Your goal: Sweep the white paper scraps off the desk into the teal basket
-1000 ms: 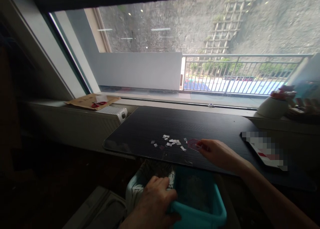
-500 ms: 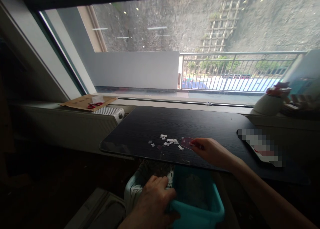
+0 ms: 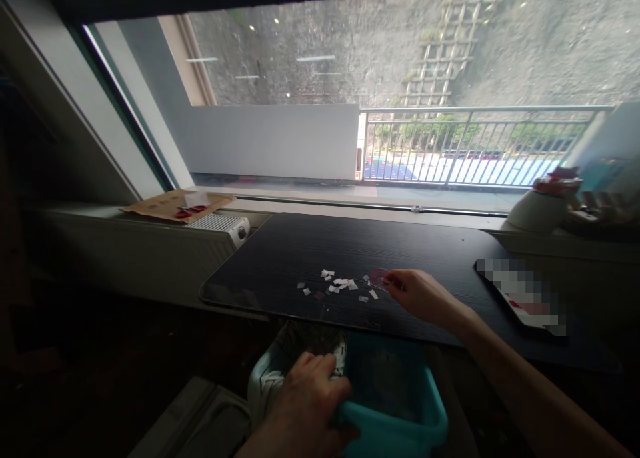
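My right hand point(image 3: 410, 290) is closed in a pinch on a thin, see-through pinkish plastic piece point(image 3: 379, 279) with a rounded edge, just above the dark tabletop point(image 3: 415, 241). Left of it lie several small white paper scraps point(image 3: 343, 283), some of them close to its edge. Below the table's front edge, my left hand point(image 3: 310, 391) wraps round the rim of a teal plastic bin point(image 3: 395, 431). The bin's left part has a patterned white liner point(image 3: 270, 381). My fingertips on the bin are partly hidden.
A tablet-like flat object point(image 3: 523, 301), blurred out, lies at the table's right. Red-handled scissors point(image 3: 190, 212) rest on a brown paper envelope point(image 3: 155, 205) on the left sill, beside a radiator point(image 3: 220, 226). A pale jug point(image 3: 535, 208) stands on the right sill.
My right hand has moved slightly right and up with the plastic piece. A couple of scraps near it have shifted right. My left hand stays on the bin.
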`<state>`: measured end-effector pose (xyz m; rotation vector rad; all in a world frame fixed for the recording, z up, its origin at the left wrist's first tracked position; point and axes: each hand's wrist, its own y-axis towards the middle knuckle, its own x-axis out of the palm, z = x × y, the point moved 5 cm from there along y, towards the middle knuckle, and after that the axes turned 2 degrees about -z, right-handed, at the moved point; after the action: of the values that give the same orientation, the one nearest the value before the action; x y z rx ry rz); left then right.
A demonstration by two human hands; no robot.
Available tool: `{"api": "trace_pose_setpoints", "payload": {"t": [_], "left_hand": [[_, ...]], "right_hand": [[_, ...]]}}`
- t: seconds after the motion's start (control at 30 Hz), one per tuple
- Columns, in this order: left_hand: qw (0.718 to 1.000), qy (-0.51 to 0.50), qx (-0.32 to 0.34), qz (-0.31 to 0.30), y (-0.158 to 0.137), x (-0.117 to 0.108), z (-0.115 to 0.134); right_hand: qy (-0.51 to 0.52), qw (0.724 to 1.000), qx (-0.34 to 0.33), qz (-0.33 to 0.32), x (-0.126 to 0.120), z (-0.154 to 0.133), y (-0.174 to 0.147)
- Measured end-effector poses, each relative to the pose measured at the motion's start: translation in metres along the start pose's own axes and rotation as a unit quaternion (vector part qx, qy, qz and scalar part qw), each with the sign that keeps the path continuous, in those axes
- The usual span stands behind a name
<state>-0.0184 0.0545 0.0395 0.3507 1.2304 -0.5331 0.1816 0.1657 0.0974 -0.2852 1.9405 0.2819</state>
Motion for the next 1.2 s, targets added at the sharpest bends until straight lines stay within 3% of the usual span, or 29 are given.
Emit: {"api": "trace_pose_setpoints", "payload": {"t": [0.47,0.77,0.97,1.13,1.2], "left_hand": [[1.0,0.0,-0.011,-0.023,0.0,-0.005,0.002],[1.0,-0.008,-0.012,-0.004,0.001,-0.006,0.004],[1.0,-0.021,-0.014,-0.001,0.001,-0.01,0.007],[0.999,-0.037,-0.015,-0.014,0.002,-0.017,0.011],[0.999,-0.039,-0.017,-0.017,0.004,-0.018,0.013]], "right_hand": [[-0.012,1.0,-0.004,-0.005,-0.001,-0.007,0.003],[0.015,0.997,0.0,-0.077,-0.009,0.004,-0.061],[0.046,0.998,0.011,-0.049,-0.008,0.011,-0.068],[0.076,0.993,-0.002,-0.092,-0.004,0.011,-0.084],[0.073,0.995,-0.001,-0.07,-0.007,0.015,-0.086]]}}
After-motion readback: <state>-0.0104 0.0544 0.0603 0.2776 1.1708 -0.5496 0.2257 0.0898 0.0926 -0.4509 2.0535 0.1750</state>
